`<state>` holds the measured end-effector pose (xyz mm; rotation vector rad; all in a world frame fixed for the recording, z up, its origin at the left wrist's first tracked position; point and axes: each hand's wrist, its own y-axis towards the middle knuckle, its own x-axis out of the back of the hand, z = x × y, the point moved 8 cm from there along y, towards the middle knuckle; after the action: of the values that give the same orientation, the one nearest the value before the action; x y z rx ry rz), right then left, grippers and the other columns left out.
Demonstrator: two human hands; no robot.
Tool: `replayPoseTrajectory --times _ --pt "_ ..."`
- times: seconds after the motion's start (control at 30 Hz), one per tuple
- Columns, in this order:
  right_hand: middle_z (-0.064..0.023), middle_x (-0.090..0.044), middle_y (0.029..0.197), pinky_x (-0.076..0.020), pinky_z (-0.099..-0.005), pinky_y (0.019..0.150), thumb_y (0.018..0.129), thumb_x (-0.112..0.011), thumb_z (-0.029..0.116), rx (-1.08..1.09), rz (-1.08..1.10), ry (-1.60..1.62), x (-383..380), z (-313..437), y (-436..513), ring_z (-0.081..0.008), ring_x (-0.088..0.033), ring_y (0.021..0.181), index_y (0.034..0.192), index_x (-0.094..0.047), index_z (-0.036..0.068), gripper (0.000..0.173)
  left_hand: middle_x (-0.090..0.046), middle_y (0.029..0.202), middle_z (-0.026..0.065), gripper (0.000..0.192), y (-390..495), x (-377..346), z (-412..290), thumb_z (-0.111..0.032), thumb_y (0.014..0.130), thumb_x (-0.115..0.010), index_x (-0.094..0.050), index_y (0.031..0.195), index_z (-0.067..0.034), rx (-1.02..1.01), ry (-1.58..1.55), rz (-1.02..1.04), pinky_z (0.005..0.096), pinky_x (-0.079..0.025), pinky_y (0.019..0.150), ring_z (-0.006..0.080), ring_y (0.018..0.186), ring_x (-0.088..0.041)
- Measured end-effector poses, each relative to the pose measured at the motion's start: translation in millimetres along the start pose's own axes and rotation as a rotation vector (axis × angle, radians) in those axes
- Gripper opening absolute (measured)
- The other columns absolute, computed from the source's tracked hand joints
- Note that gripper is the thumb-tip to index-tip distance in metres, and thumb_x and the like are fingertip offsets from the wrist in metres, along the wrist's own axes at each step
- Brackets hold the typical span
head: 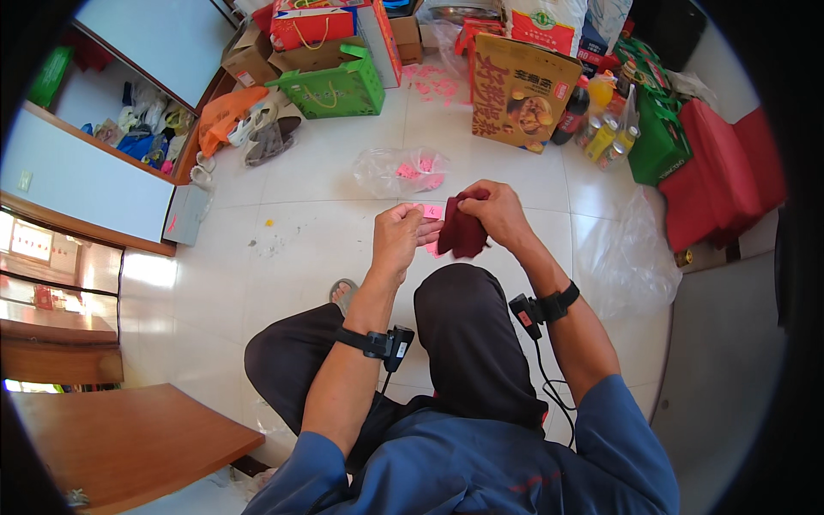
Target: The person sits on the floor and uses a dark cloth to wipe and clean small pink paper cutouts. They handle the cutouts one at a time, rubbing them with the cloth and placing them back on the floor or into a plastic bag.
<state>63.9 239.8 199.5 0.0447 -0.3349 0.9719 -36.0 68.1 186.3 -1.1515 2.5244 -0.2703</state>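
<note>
Between the thumb and fingers of my left hand (398, 239) is a small pink paper slip (432, 212) with a handwritten mark. Close to its right, my right hand (494, 209) grips a dark red cloth piece (462, 230), which hangs down above my raised knee. More pink paper (434, 248) shows partly below my left fingers, mostly hidden by the hand and cloth. Beyond both hands, a clear plastic bag (380, 172) with pink slips (421, 172) in it lies on the tiled floor.
Pink slips (438, 87) lie scattered farther off, near a green box (344, 84) and a brown carton (524, 93). Bottles (605, 138) and red fabric (705, 174) are at the right, with a clear plastic bag (634, 264) nearer me. A wooden table (148, 444) stands lower left.
</note>
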Motion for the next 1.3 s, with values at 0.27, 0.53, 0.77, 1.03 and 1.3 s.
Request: replayPoseTrajectory --times 0.27,0.53,0.77,1.03,1.3 --pt "-0.0178 -0.076 0.081 -0.0581 -0.0429 0.071 0.084 -0.079 0.025 0.150 -0.059 -0.280 -13.4 24.9 -3.7 -0.0306 -0.075 0.075 0.093 -0.079 0.001 0.026 -0.074 0.119 0.0256 0.030 -0.8 -7.0 -0.6 -0.015 0.111 -0.053 -0.066 0.123 0.009 -0.039 0.063 0.026 0.0418 -0.064 0.096 0.0334 0.111 -0.076" --pt "-0.0137 -0.073 0.077 -0.0553 -0.0347 0.068 0.088 -0.080 0.026 0.063 0.023 0.035 -13.1 14.3 -0.8 -0.0204 -0.068 0.068 0.097 -0.079 0.000 0.027 -0.074 0.120 0.0251 0.028 -1.0 -2.3 -9.1 -0.015 0.111 -0.053 -0.064 0.120 0.009 -0.050 0.024 -0.004 0.0421 -0.063 0.098 0.0351 0.113 -0.076" --pt "-0.0122 -0.077 0.084 -0.0560 -0.0348 0.068 0.091 -0.078 0.020 0.229 -0.031 -0.275 -10.9 28.2 -0.3 -0.0168 -0.071 0.073 0.103 -0.079 -0.001 0.025 -0.074 0.117 0.0242 0.026 -4.5 -3.9 -9.2 -0.013 0.109 -0.054 -0.064 0.118 0.010 -0.069 -0.092 -0.024 0.0413 -0.064 0.096 0.0349 0.112 -0.077" --pt "-0.0069 -0.075 0.085 -0.0543 -0.0319 0.066 0.094 -0.076 0.016 0.012 0.131 0.338 -12.6 23.6 -3.7 -0.0121 -0.066 0.074 0.106 -0.076 -0.004 0.024 -0.073 0.114 0.0225 0.016 -9.5 -2.6 -31.7 -0.010 0.106 -0.059 -0.063 0.108 0.005 -0.127 -0.129 -0.101 0.0417 -0.065 0.093 0.0328 0.107 -0.077" --pt "-0.0108 -0.078 0.090 -0.0589 -0.0335 0.073 0.091 -0.077 0.010 0.209 0.121 0.203 -17.3 68.7 -2.5 -0.0171 -0.072 0.078 0.107 -0.077 -0.003 0.020 -0.072 0.116 0.0198 0.028 -18.0 -9.4 -59.6 -0.010 0.106 -0.061 -0.059 0.130 0.005 -0.133 0.017 -0.041 0.0413 -0.063 0.098 0.0289 0.105 -0.075"
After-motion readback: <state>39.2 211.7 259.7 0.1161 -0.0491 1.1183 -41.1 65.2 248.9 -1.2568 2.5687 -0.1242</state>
